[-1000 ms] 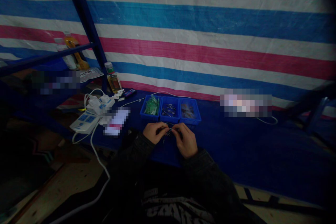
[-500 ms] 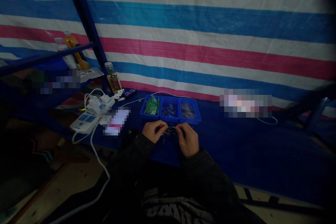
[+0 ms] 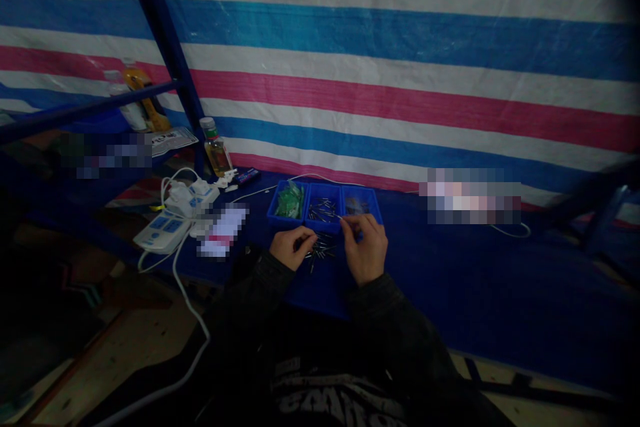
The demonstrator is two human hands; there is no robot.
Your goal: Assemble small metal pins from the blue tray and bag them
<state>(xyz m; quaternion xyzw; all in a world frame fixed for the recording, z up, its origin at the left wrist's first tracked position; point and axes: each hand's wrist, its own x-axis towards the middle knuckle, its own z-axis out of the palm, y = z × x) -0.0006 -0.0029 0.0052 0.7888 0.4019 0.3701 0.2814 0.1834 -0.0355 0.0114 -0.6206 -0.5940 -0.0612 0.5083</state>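
Observation:
My right hand [image 3: 366, 248] is closed in a pinch on a thin rod-like piece [image 3: 339, 216], whose pale tip points toward the middle blue bin [image 3: 325, 191]. That bin holds several slim metallic pieces [image 3: 323, 212]. My left hand [image 3: 290, 249] is also pinched, beside a loose pile of slim dark pieces [image 3: 321, 252] on the blue tabletop; what its fingertips hold is too small to make out. Green packets [image 3: 289, 201] fill the left blue bin [image 3: 274, 208]. Part of the right blue bin [image 3: 373, 196], with clear or brownish contents, is hidden behind my right hand.
White power strips [image 3: 161, 233] with plugs and a blurred phone [image 3: 223, 230] lie to the left. A bottle [image 3: 217, 150] stands behind them near a blue metal post [image 3: 170, 47]. A blurred-out object [image 3: 470, 197] lies at the back right. A striped sheet hangs behind.
My right hand has moved up and right, away from my left hand, to the front of the middle and right bins. My left hand has barely moved.

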